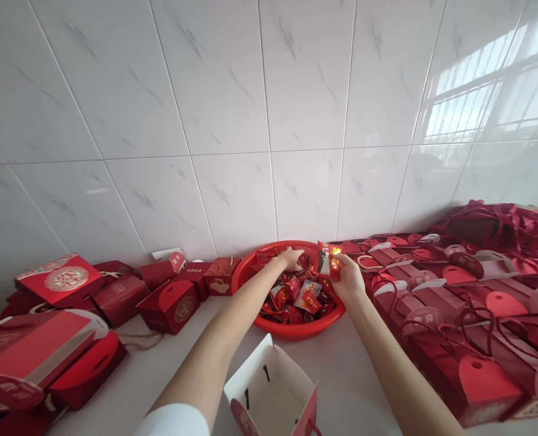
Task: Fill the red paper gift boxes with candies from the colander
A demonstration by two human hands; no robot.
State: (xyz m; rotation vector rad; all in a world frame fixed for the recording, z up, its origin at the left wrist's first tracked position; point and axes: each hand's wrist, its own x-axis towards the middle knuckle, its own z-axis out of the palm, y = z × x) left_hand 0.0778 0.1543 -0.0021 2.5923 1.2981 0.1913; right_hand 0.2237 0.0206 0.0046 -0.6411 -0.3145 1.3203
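A round red plastic basket [291, 330] stands against the wall, filled with small wrapped packets [309, 297]. My right hand [349, 277] is over the basket's right side, its fingers closed on a red snack packet [327, 259] with a printed picture. Inside the basket toward the back, my left hand [291, 259] curls its fingers downward beside a dark red wrapper; what it grips is partly hidden. An open gift box [275, 387], white inside and red outside, sits in front of the basket, between my forearms.
Several closed red gift boxes [473, 363] with cord handles crowd the right side. More red boxes [173, 306] are grouped on the left. Dark red ribbon-like material [491, 221] is heaped at the back right. A tiled wall [232, 91] rises behind everything.
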